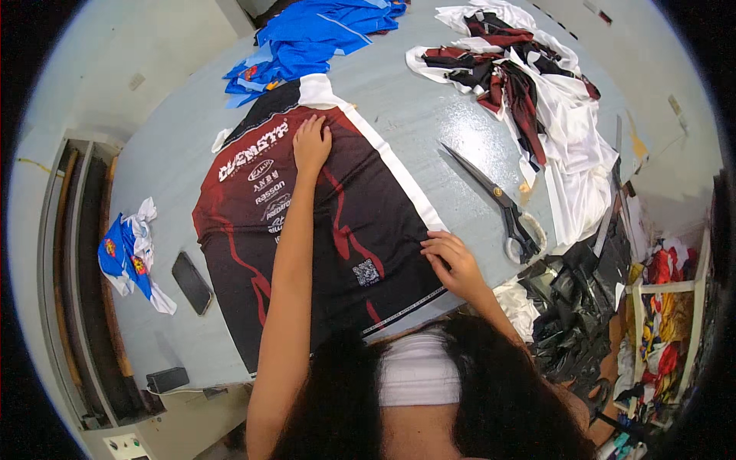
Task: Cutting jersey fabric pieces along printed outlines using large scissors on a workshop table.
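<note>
A black and dark-red printed fabric panel [360, 207] with white borders lies flat on the grey table [429, 115]. My left hand [310, 144] presses flat on its far part, fingers spread, near the white printed lettering. My right hand [451, 261] rests at the panel's near right edge, fingers pinching the white border. Long black scissors [498, 203] lie on the table just right of the panel, untouched.
A pile of blue fabric [314, 34] sits at the far end, and a heap of white, black and red cuttings [537, 100] at the far right. A dark phone [192, 282] and small blue-white scraps [130, 257] lie left. Scrap bags crowd the floor at right.
</note>
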A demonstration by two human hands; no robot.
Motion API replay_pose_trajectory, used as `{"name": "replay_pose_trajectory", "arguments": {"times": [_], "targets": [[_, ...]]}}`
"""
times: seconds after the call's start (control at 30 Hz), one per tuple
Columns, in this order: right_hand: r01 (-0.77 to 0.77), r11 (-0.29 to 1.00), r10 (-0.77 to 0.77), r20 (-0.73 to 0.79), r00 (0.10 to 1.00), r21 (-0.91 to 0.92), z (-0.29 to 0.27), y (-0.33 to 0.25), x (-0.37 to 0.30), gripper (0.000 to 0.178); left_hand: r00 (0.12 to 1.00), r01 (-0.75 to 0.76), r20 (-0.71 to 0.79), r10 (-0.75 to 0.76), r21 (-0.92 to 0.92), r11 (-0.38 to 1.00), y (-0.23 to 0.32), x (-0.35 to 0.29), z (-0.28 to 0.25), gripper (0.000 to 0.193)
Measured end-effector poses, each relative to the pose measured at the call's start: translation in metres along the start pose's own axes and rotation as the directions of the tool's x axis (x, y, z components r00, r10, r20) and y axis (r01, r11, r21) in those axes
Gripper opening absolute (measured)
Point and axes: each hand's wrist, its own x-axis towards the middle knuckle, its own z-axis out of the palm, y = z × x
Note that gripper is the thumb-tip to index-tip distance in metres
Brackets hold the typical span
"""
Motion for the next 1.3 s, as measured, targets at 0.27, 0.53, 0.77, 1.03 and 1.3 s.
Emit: {"name": "replay_pose_trajectory", "arguments": {"times": [0.27,0.53,0.77,1.03,1.3], "targets": [[0.092,0.975,-0.107,-0.065,0.992,-0.202,-0.007,0.001,0.000,0.020,0.995,0.045,0.091,-0.046,0.007,0.999,-0.003,0.004,0.000,0.039],[-0.464,0.780,0.264,-0.452,0.852,-0.419,-0.102,0.049,-0.026,0.023,0.998,-0.047,0.044,0.046,0.016,0.999,-0.001,0.025,0.001,0.035],[-0.476,0.670,0.098,-0.568,0.817,-0.570,-0.093,0.072,-0.040,0.016,0.989,0.142,0.025,-0.147,0.148,0.979,-0.024,0.068,0.038,0.048],[-0.581,0.710,0.252,-0.628,0.736,-0.397,-0.090,0.072,-0.036,0.008,0.991,0.133,-0.051,-0.126,0.189,0.973,-0.034,0.073,0.050,0.045],[-0.585,0.738,0.288,-0.628,0.723,-0.335,-0.091,0.068,-0.032,0.010,0.965,0.155,-0.235,-0.116,0.154,0.976,-0.029,0.076,0.046,0.042]]}}
